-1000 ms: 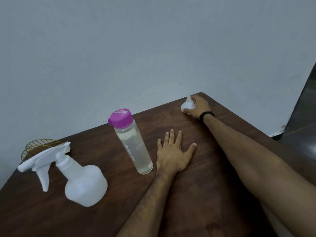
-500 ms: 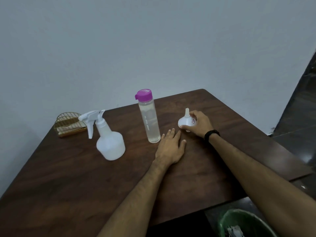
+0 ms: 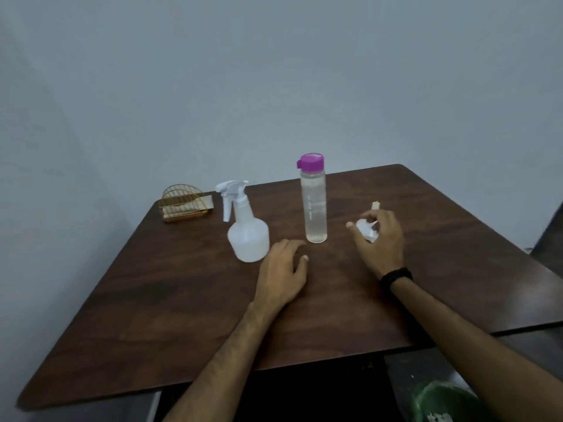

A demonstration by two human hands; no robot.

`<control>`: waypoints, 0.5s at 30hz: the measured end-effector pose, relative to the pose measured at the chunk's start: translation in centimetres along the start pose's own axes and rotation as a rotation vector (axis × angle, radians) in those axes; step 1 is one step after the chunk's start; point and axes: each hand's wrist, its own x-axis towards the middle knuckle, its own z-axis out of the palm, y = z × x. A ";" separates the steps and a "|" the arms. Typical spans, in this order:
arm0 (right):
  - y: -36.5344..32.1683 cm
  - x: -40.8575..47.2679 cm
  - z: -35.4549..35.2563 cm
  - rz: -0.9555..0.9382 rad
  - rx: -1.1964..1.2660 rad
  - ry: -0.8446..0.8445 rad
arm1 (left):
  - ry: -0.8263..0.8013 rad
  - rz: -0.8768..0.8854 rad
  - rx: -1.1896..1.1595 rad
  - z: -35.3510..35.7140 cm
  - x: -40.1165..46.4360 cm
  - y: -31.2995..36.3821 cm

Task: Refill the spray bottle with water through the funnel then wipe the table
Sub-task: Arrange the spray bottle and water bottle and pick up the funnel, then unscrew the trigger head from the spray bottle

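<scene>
A white spray bottle (image 3: 247, 231) with its trigger head on stands on the dark wooden table (image 3: 182, 300). Right of it stands a clear water bottle (image 3: 313, 205) with a purple cap, upright and closed. My right hand (image 3: 382, 242) holds a small white funnel (image 3: 368, 228) just above the table, right of the water bottle, spout pointing up. My left hand (image 3: 283, 271) hovers low over the table between the two bottles, fingers loosely curled, holding nothing.
A gold wire napkin holder (image 3: 184, 207) with folded cloths or napkins sits at the far left corner by the wall. A green bin (image 3: 441, 402) stands on the floor below the table's near right edge.
My right hand has brought the funnel from the far right corner toward the middle and lifted it. My left hand has lifted off the table and curled. The camera has pulled back.
</scene>
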 end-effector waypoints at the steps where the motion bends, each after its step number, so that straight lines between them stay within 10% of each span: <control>1: -1.1 -0.8 0.9 -0.039 0.041 -0.049 | 0.082 -0.024 -0.005 -1.0 -0.3 -0.8; 8: -7.6 -3.4 9.5 0.039 0.162 -0.521 | 0.478 -0.539 -0.281 -7.4 -0.6 -6.2; 15: -8.4 -1.1 13.7 0.179 0.191 -0.690 | 0.180 -0.543 -0.680 -10.0 4.1 -8.9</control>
